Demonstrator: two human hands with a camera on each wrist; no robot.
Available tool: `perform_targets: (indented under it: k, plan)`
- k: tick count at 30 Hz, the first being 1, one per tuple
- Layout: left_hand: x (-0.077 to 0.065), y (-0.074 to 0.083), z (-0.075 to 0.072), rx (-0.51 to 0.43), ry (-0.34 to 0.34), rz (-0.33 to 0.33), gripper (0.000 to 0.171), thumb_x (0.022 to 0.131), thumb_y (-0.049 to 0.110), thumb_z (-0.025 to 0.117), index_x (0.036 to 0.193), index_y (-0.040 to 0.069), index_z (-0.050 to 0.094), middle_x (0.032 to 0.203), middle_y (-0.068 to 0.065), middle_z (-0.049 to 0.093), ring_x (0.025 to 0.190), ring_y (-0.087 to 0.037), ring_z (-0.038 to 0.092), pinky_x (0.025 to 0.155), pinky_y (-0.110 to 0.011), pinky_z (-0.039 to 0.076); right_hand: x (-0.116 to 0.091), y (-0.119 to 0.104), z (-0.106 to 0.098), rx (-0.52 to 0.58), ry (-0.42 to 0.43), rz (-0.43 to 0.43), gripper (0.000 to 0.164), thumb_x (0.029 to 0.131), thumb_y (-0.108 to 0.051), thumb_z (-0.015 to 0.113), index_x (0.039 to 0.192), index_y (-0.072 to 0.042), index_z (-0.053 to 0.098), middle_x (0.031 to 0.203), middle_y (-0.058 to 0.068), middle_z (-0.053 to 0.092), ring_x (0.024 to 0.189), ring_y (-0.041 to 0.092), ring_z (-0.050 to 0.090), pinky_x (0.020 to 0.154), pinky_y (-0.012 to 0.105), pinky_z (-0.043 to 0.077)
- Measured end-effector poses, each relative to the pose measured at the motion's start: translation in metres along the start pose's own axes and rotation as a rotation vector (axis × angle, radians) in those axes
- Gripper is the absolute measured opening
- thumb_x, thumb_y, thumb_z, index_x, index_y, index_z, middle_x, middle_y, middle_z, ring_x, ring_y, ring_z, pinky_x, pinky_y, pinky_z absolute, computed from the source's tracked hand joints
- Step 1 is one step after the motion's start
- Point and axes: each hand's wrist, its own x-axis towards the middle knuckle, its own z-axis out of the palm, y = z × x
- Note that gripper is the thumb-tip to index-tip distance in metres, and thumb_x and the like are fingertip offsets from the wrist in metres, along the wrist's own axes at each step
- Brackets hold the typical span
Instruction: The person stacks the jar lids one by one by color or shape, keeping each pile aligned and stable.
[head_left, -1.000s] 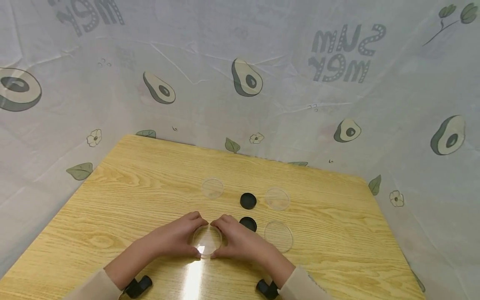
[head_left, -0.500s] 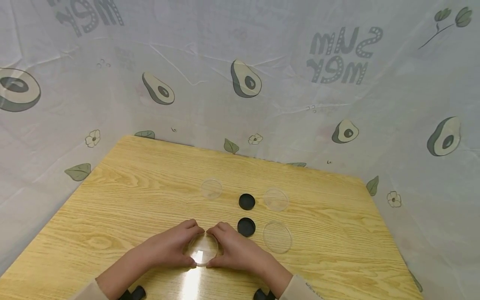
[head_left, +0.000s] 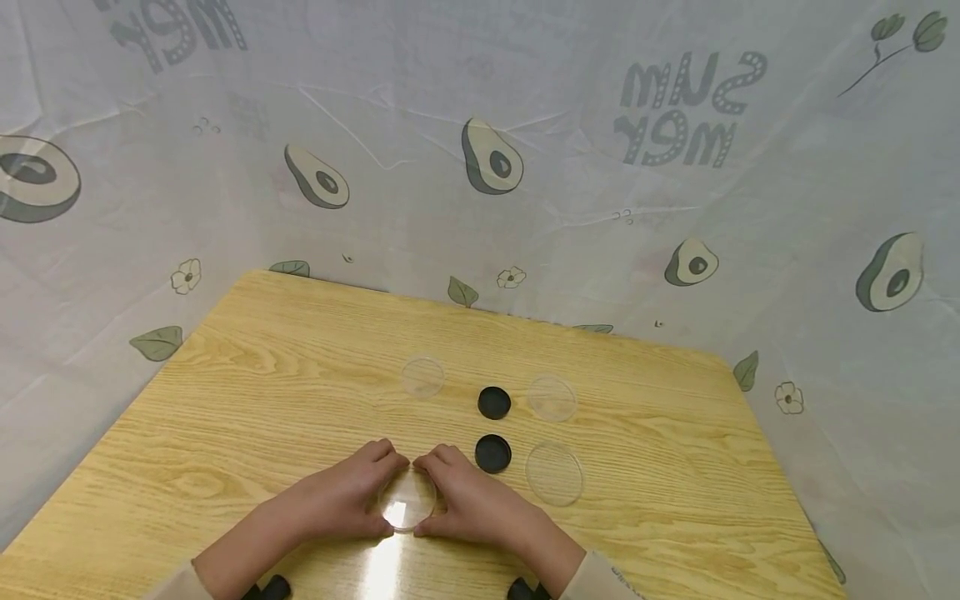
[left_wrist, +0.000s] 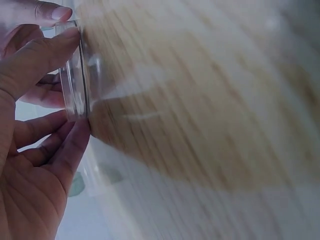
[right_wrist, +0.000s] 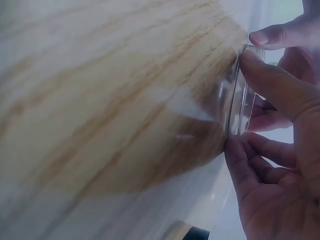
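Observation:
A clear round petri dish (head_left: 408, 498) lies flat low over the near part of the table, between both hands. My left hand (head_left: 347, 493) grips its left side and my right hand (head_left: 477, 502) its right side, thumbs at the near rim and fingers round the far rim. In the left wrist view the stacked rims of the petri dish (left_wrist: 74, 85) show edge-on between thumb and fingers. From the right wrist, the petri dish (right_wrist: 240, 102) appears held the same way, right at the wood surface.
Right of the hands, a black round cap (head_left: 492, 454) and a clear disc (head_left: 554, 473) lie on the wooden table (head_left: 675, 467). Behind them are another black cap (head_left: 494, 402) and two more clear discs, one at right (head_left: 552, 398), one at left (head_left: 423, 377). A printed curtain (head_left: 405, 242) borders the table.
Both hands and the petri dish have come slightly toward the person and left over the first half second, uncovering the nearer black cap. Since then they have barely moved.

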Motion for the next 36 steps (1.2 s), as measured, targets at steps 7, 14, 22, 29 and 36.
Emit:
perform_targets:
  k: [7, 14, 22, 29, 36]
  plan:
    - [0.000, 0.002, 0.000, 0.012, 0.002, 0.009, 0.063, 0.080, 0.029, 0.090, 0.131, 0.008, 0.059, 0.116, 0.005, 0.051, 0.102, -0.006, 0.049, 0.084, -0.025, 0.054, 0.000, 0.002, 0.001, 0.015, -0.003, 0.015, 0.071, 0.089, -0.043, 0.084, 0.144, -0.010, 0.055, 0.134, 0.000, 0.056, 0.121, 0.007, 0.052, 0.104, 0.022, 0.051]
    - [-0.002, 0.001, 0.002, 0.016, -0.002, 0.003, 0.068, 0.082, 0.033, 0.089, 0.135, 0.005, 0.058, 0.121, 0.004, 0.052, 0.105, -0.006, 0.051, 0.087, -0.027, 0.055, -0.002, 0.003, 0.002, 0.060, -0.020, 0.029, 0.075, 0.089, -0.048, 0.083, 0.147, -0.012, 0.052, 0.139, 0.000, 0.053, 0.123, 0.006, 0.052, 0.105, 0.022, 0.051]
    - [-0.003, 0.001, 0.005, 0.016, 0.003, -0.014, 0.073, 0.084, 0.035, 0.087, 0.141, 0.002, 0.055, 0.124, 0.002, 0.052, 0.108, -0.007, 0.051, 0.089, -0.027, 0.055, -0.005, 0.005, -0.001, 0.132, -0.043, 0.040, 0.083, 0.088, -0.054, 0.081, 0.151, -0.012, 0.049, 0.139, -0.001, 0.051, 0.124, 0.005, 0.050, 0.106, 0.023, 0.050]
    - [-0.004, 0.002, 0.004, 0.015, 0.035, -0.064, 0.092, 0.084, 0.060, 0.081, 0.147, 0.000, 0.052, 0.128, -0.001, 0.052, 0.112, -0.010, 0.055, 0.094, -0.033, 0.057, -0.007, 0.011, -0.006, 0.179, -0.037, 0.064, 0.090, 0.088, -0.058, 0.079, 0.157, -0.011, 0.043, 0.144, 0.000, 0.051, 0.132, 0.008, 0.051, 0.113, 0.030, 0.048]
    - [0.005, -0.014, -0.011, -0.026, 0.090, -0.088, 0.091, 0.092, 0.069, 0.067, 0.148, 0.000, 0.051, 0.134, -0.010, 0.056, 0.122, -0.023, 0.060, 0.099, -0.047, 0.056, 0.000, 0.025, -0.024, 0.237, -0.022, 0.093, 0.089, 0.093, -0.050, 0.078, 0.161, -0.008, 0.038, 0.153, 0.007, 0.049, 0.138, 0.021, 0.053, 0.115, 0.043, 0.049]
